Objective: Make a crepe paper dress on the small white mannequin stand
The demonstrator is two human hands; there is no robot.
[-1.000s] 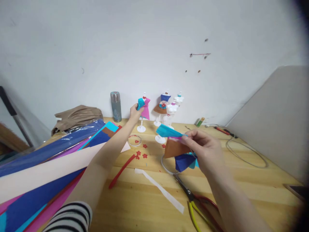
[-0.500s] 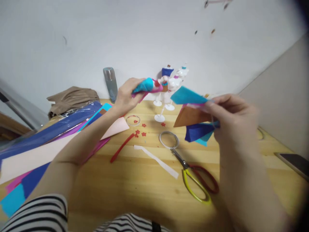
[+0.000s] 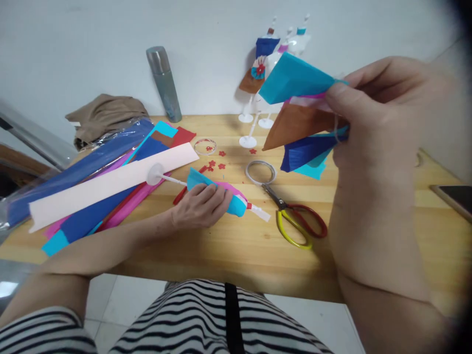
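Observation:
My left hand point(image 3: 202, 204) is wrapped round a small crepe-paper figure point(image 3: 238, 205) in light blue and pink. It lies tilted low over the table, its white stem and round base point(image 3: 155, 173) pointing left over the paper strips. Raised on the right, my right hand point(image 3: 372, 96) pinches a bunch of gathered crepe-paper pieces: light blue point(image 3: 297, 76), brown point(image 3: 302, 123) and dark blue point(image 3: 295, 155), with some pink between. A thin clear loop hangs by the thumb. Yellow-and-red-handled scissors point(image 3: 282, 204) lie between the hands, touched by neither.
Similar paper figures on white stands point(image 3: 248, 142) stand by the wall. A roll of tape point(image 3: 260, 172), red paper flowers point(image 3: 221, 153) and a clear ring point(image 3: 205, 146) lie mid-table. Coloured paper strips point(image 3: 114, 184), a flask point(image 3: 164, 83) and brown cloth point(image 3: 110, 113) are left; a phone point(image 3: 455, 199) is right.
My left hand has lowered the figure towards the table's near side, and its stem and base now show. My right hand is higher with the paper pieces. The view has tilted down.

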